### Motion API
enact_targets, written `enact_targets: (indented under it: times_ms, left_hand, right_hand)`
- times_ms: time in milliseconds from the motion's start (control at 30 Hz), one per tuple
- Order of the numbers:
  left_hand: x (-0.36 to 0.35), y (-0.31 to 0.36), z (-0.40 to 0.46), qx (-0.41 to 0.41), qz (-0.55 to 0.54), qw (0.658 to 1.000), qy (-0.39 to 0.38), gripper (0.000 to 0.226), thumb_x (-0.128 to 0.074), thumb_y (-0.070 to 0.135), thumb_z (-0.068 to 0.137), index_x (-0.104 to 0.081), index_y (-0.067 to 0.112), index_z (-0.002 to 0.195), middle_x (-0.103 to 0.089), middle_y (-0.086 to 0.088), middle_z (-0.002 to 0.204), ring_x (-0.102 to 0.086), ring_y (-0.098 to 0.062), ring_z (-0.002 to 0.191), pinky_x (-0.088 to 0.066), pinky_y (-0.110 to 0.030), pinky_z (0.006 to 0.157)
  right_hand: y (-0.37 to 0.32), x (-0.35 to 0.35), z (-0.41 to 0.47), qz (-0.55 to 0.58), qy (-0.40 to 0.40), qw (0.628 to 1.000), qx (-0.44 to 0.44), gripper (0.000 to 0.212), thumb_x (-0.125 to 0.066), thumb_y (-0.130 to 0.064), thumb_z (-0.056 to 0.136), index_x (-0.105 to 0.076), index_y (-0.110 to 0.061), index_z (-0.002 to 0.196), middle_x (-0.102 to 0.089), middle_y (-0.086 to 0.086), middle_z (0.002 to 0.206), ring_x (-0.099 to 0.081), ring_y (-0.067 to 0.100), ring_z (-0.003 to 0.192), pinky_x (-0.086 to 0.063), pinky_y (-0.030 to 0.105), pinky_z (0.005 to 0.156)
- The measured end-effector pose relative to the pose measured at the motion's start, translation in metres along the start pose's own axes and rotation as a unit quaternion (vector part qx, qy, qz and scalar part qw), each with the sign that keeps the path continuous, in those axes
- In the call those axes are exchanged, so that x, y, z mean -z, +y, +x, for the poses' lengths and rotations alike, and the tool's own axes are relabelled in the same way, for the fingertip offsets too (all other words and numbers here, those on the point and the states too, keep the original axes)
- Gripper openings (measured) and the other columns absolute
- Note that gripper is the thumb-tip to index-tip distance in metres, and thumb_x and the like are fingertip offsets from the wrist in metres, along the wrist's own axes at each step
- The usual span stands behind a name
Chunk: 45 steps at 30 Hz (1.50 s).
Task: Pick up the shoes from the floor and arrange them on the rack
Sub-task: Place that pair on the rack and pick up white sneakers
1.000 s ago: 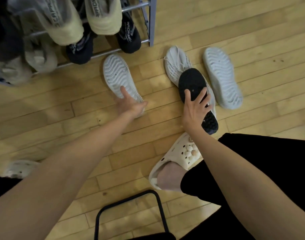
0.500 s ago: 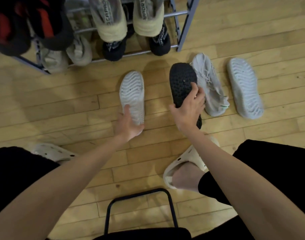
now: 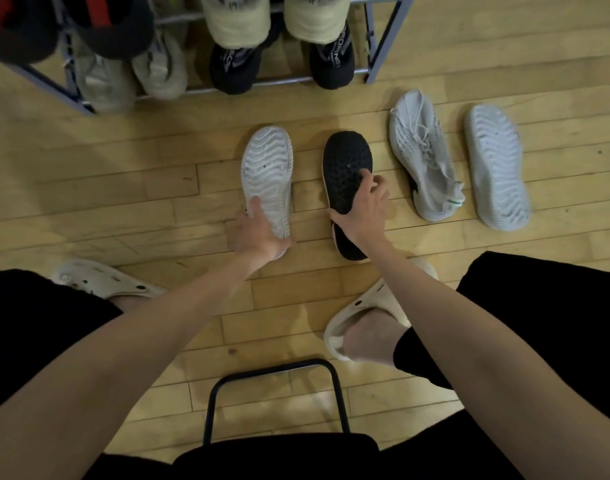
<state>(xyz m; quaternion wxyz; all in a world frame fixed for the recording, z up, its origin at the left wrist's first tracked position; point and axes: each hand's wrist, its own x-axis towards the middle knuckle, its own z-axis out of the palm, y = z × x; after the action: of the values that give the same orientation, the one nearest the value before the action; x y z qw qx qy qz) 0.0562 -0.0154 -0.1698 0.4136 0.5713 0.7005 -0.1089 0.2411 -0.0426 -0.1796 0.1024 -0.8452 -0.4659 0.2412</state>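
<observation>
Several shoes lie on the wooden floor in front of the metal shoe rack (image 3: 383,39). A white shoe (image 3: 268,168) lies sole up, and my left hand (image 3: 258,232) grips its heel end. Right of it is a black shoe (image 3: 346,164), also sole up, with my right hand (image 3: 364,213) closed around its middle. Further right a light grey knit sneaker (image 3: 423,157) lies on its side, and another white shoe (image 3: 497,164) rests sole up. The rack holds several pairs, beige and black.
My feet in cream clogs, one (image 3: 99,280) at the left and one (image 3: 362,320) at the right, stand on the floor. The black frame of a stool (image 3: 275,370) is directly below me. Bare wooden floor stretches left of the white shoe.
My right hand has carried the black shoe off the grey sneaker and left, beside the white shoe. My left hand has kept hold of the white shoe. The view shifted toward the rack.
</observation>
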Motion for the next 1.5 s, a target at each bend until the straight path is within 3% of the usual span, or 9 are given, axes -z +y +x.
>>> enact_targets:
  times_ms: [167,333,533,733,900,1133,1233,1333,1500]
  left_hand:
    - [-0.002,0.016,-0.010,-0.049,0.086,0.991,0.088,0.076,-0.072,0.036,0.080,-0.030,0.011,0.138,-0.024,-0.021,0.146,-0.031,-0.038,0.132,-0.039,-0.045,0.104]
    - [-0.019,0.046,-0.013,-0.260,0.071,0.952,0.143,0.061,-0.065,0.041,0.086,-0.044,0.010,0.134,-0.041,-0.012,0.139,-0.043,-0.027,0.128,-0.041,-0.037,0.105]
    - [-0.056,0.080,-0.009,-0.069,-0.034,0.996,-0.043,0.105,-0.073,0.064,0.069,-0.027,0.003,0.142,-0.044,-0.012,0.142,-0.046,-0.030,0.129,-0.045,-0.040,0.100]
    - [-0.069,0.089,-0.003,0.037,-0.093,0.992,-0.077,0.113,-0.077,0.068,0.058,-0.032,0.006,0.141,-0.045,-0.006,0.142,-0.046,-0.026,0.129,-0.047,-0.035,0.096]
    - [-0.063,0.088,-0.005,0.065,-0.193,0.975,-0.088,0.105,-0.076,0.064,0.042,-0.051,0.011,0.129,-0.058,-0.001,0.127,-0.055,-0.020,0.114,-0.051,-0.028,0.081]
    - [-0.045,0.082,-0.010,0.075,-0.283,0.951,-0.102,0.089,-0.084,0.047,0.060,-0.046,0.014,0.134,-0.058,0.003,0.124,-0.055,-0.016,0.107,-0.047,-0.028,0.083]
    - [-0.035,0.078,-0.013,0.072,-0.341,0.930,-0.114,0.086,-0.091,0.038,0.059,-0.051,0.007,0.129,-0.062,-0.003,0.125,-0.061,-0.019,0.111,-0.053,-0.031,0.086]
    - [-0.020,0.077,-0.017,0.028,-0.353,0.927,-0.125,0.077,-0.089,0.037,0.062,-0.057,0.005,0.125,-0.065,-0.005,0.122,-0.062,-0.020,0.112,-0.054,-0.035,0.092]
    - [0.011,0.077,-0.043,-0.016,-0.349,0.934,-0.080,0.071,-0.083,0.036,0.072,-0.053,0.005,0.129,-0.061,-0.003,0.124,-0.059,-0.017,0.113,-0.052,-0.029,0.089]
  right_hand:
    - [0.029,0.021,0.017,-0.019,0.085,0.994,0.066,0.057,-0.059,-0.036,0.089,-0.043,-0.003,0.133,-0.044,0.022,0.130,-0.047,0.036,0.118,-0.042,0.044,0.098]
    - [0.081,0.048,0.035,-0.121,0.083,0.976,-0.159,0.080,-0.063,-0.013,0.083,-0.018,-0.012,0.149,-0.010,0.027,0.156,-0.008,0.043,0.145,-0.011,0.053,0.117]
    - [0.114,0.060,0.039,-0.056,-0.056,0.978,-0.194,0.100,-0.068,-0.022,0.084,0.004,-0.019,0.153,-0.025,0.027,0.147,-0.030,0.046,0.132,-0.030,0.048,0.107]
    - [0.099,0.080,0.032,0.202,-0.044,0.953,-0.220,0.087,-0.073,-0.041,0.073,-0.023,-0.022,0.142,-0.042,0.008,0.130,-0.049,0.025,0.111,-0.049,0.040,0.089]
    - [0.092,0.098,0.003,0.578,-0.175,0.736,-0.305,0.045,-0.054,-0.025,0.076,-0.047,-0.014,0.119,-0.050,0.014,0.118,-0.054,0.027,0.100,-0.049,0.032,0.075]
    - [0.091,0.094,-0.027,0.779,-0.171,0.510,-0.323,0.071,-0.058,-0.039,0.060,-0.052,-0.013,0.126,-0.060,0.012,0.117,-0.058,0.034,0.102,-0.045,0.029,0.071]
    - [0.078,0.096,-0.022,0.745,-0.141,0.555,-0.343,0.061,-0.069,-0.053,0.067,-0.061,-0.015,0.114,-0.063,0.007,0.110,-0.062,0.026,0.089,-0.041,0.026,0.064]
    - [0.064,0.098,-0.023,0.692,-0.109,0.619,-0.354,0.034,-0.061,-0.028,0.079,-0.056,-0.015,0.110,-0.062,0.008,0.108,-0.064,0.025,0.082,-0.037,0.024,0.057]
    - [0.032,0.111,-0.051,0.715,-0.124,0.611,-0.316,0.032,-0.057,-0.017,0.079,-0.055,-0.012,0.111,-0.065,0.009,0.102,-0.066,0.028,0.081,-0.039,0.024,0.057]
